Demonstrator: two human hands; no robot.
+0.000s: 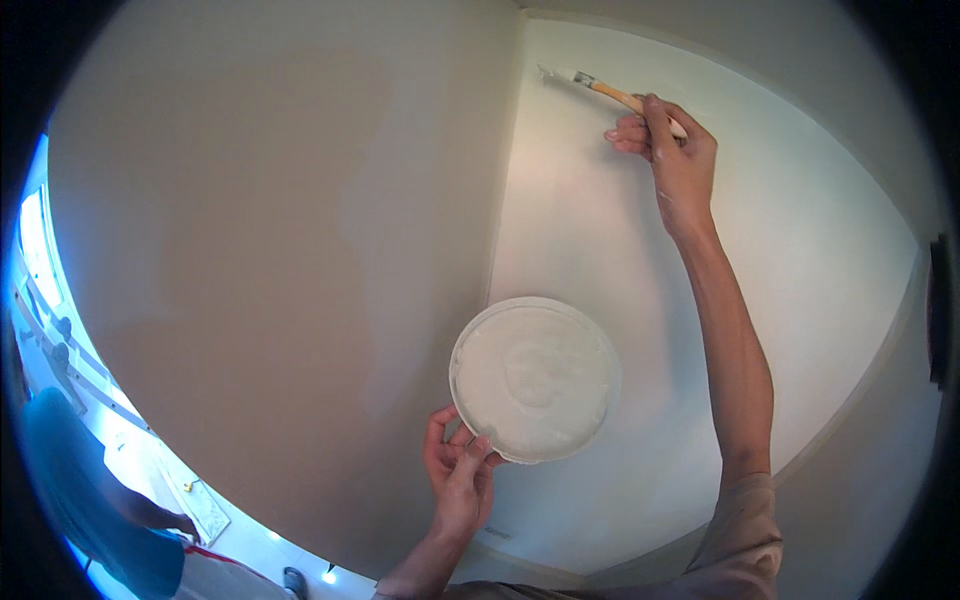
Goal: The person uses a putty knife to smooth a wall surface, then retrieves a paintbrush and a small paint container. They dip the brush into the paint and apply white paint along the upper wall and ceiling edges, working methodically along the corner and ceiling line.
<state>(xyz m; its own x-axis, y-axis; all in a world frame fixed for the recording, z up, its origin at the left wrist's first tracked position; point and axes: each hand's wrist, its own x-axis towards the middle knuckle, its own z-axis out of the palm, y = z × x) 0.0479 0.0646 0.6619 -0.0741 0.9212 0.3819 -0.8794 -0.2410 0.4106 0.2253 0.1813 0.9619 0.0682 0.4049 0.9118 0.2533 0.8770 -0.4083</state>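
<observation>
My right hand [664, 139] grips the wooden handle of a paintbrush [615, 93] high on the pale wall. Its metal ferrule is smeared with white, and the white bristles point left at the wall, near the inside corner. Lower down, my left hand [465, 465] pinches the rim of a round, shallow white lid or tray [534, 379], thumb on the near face. White paint or filler coats the face of this lid. The pale wall [577, 225] lies behind the brush and the lid.
A darker beige wall [262, 225] with uneven patches meets the pale wall at the corner. Past its edge, at the lower left, another person in a teal shirt [97, 495] bends near a white board [199, 502]. A ladder-like metal frame [90, 386] stands beyond.
</observation>
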